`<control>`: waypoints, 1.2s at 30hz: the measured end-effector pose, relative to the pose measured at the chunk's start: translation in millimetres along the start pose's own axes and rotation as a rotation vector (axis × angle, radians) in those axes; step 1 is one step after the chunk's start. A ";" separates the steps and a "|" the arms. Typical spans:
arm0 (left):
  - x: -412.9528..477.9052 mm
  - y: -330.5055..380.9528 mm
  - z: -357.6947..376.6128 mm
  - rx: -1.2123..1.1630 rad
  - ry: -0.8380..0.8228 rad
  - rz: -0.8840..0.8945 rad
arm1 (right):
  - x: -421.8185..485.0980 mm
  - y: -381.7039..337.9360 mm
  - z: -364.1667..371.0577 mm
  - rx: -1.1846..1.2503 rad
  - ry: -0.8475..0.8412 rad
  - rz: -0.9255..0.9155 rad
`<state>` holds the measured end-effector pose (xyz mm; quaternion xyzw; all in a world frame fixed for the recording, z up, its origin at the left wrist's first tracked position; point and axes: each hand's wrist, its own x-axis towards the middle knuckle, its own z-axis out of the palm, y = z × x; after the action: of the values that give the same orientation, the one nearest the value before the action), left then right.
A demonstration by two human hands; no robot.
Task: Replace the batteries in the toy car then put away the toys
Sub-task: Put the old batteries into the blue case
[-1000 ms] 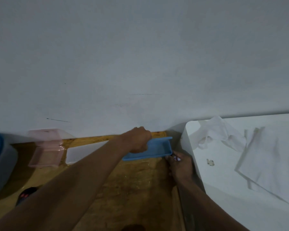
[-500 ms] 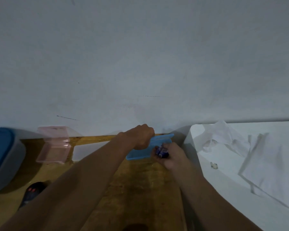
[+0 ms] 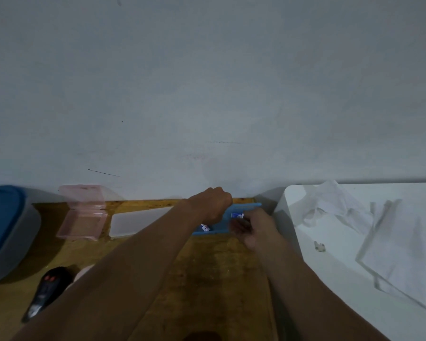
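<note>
Showing a battery pinched in the right hand's fingertips over the blue tray, lower centre of frame. A second battery lies in the tray. The left hand, fingers curled, grips the tray's rim. Batteries are probably light, rigid, smooth and prone to rolling, so best pinched across the barrel.

1. My left grip curls over the rim of the blue tray.
2. My right grip pinches a battery over that tray.
3. A second battery lies in the tray, just beneath my left grip.
4. A white lid rests on the table, left of the left grip.
</note>
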<state>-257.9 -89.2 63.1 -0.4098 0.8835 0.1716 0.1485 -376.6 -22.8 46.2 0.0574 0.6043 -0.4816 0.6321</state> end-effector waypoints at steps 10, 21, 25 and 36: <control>-20.2 3.6 29.0 -0.042 0.101 0.003 | 8.5 1.5 -45.4 -0.743 0.185 -0.636; -55.5 -3.4 84.6 -0.175 0.369 -0.264 | 30.8 8.1 -57.8 -0.975 0.118 -0.612; -67.6 -4.5 95.9 -0.296 0.387 -0.343 | 38.3 5.2 -62.4 -0.980 0.137 -0.614; -62.0 -8.3 93.2 -0.140 0.377 -0.288 | 46.8 11.3 -68.1 -0.911 0.162 -0.621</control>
<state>-201.6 -12.9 3.0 -0.5657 0.8139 0.1300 -0.0250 -426.3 2.5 -15.8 -0.3655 0.7867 -0.3292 0.3730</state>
